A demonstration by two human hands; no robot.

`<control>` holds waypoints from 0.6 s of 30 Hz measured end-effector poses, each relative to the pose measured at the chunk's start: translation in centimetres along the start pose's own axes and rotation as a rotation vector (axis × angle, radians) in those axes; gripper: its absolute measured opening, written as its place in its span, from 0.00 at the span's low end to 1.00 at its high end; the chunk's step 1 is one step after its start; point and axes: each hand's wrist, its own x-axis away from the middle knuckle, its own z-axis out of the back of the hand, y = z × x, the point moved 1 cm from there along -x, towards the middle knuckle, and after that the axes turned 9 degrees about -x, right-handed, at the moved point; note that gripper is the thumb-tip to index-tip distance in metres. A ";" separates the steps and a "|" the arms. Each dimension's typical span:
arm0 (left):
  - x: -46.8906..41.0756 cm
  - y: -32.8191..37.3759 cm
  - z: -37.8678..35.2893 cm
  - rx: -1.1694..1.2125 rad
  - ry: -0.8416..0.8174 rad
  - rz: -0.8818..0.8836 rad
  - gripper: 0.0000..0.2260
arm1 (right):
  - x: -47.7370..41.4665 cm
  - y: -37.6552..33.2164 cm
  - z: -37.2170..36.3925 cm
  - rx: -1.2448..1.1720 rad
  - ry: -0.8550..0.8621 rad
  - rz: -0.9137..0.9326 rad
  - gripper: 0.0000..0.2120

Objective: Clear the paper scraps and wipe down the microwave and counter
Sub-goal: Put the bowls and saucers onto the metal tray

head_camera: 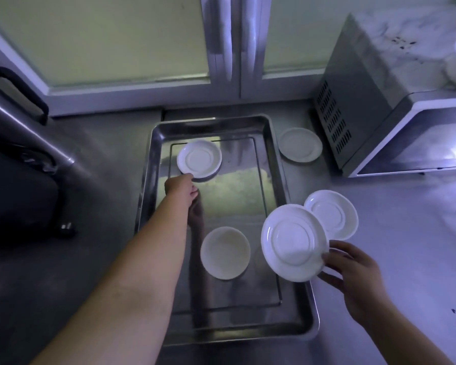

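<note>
Left hand [181,188] in a pinch on far saucer [199,158], right hand [353,272] around tilted saucer [292,242], microwave [366,88] door toward person

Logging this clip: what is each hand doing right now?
Left hand: grips the far saucer.
Right hand: holds a tilted saucer.
</note>
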 end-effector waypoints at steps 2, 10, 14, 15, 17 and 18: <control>-0.8 0.5 -0.6 0.027 -0.011 0.019 0.15 | -0.2 0.5 0.3 -0.006 0.011 -0.010 0.11; -2.3 2.3 -2.6 0.184 0.155 0.135 0.16 | -0.2 0.8 2.4 -0.050 0.076 -0.018 0.09; -2.2 3.0 -2.5 0.200 0.127 0.063 0.20 | -0.4 -0.2 2.0 -0.068 0.091 -0.020 0.09; -1.9 2.9 -2.2 0.183 0.115 0.034 0.20 | -0.4 -0.5 1.8 -0.071 0.092 -0.021 0.09; -0.8 2.6 -1.3 0.106 0.097 -0.037 0.20 | -0.4 -1.0 1.2 -0.069 0.084 -0.022 0.09; -0.1 2.4 -0.7 0.053 0.085 -0.089 0.21 | -0.3 -1.3 0.7 -0.065 0.075 -0.022 0.09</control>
